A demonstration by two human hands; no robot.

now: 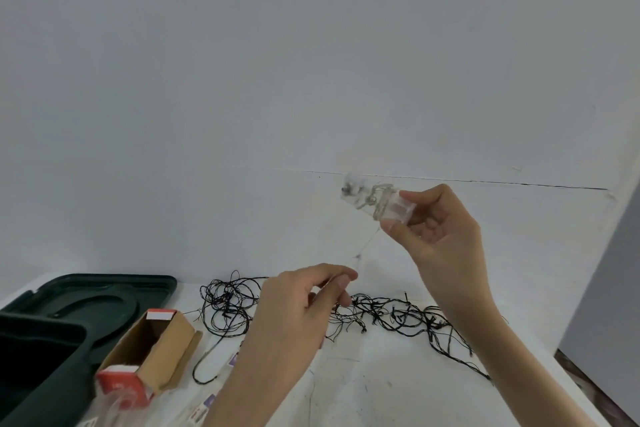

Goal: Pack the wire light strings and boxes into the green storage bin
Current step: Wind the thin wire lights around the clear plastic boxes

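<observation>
Holding clear plastic battery case point(381, 199) in right hand point(446, 232), grip closed round its end; pinching its fine silver wire point(367, 242) taut in left hand point(294, 312). Could snap under a harder pull, or snag tangled black wire light string point(381, 315) on white tabletop point(398, 388). Well apart from dark green storage bin point(78, 357), far left.

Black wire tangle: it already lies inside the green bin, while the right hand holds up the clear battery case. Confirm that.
Wrong on one point. The head view shows the black wire tangle lying on the white table, to the right of the green bin, not inside it. The right hand does hold up the clear battery case.
</observation>
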